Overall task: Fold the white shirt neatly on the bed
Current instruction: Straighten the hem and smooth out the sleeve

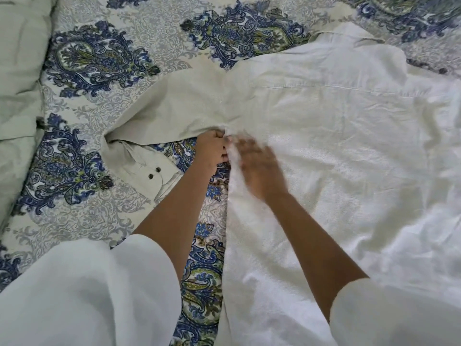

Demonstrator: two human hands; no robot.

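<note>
The white shirt (pixel 336 136) lies spread over the right half of the bed, wrinkled. One sleeve (pixel 179 111) stretches left from the body, and its cuff (pixel 149 171) with two dark buttons is folded back toward me. My left hand (pixel 210 151) is closed on the cloth at the underarm, where the sleeve meets the body. My right hand (pixel 259 168) is blurred and rests flat on the shirt's left edge beside it, fingers spread.
The bedspread (pixel 99 58) has a blue and green paisley print on pale grey. A pale green pillow (pixel 17 78) lies along the left edge. My own white sleeves fill the bottom corners.
</note>
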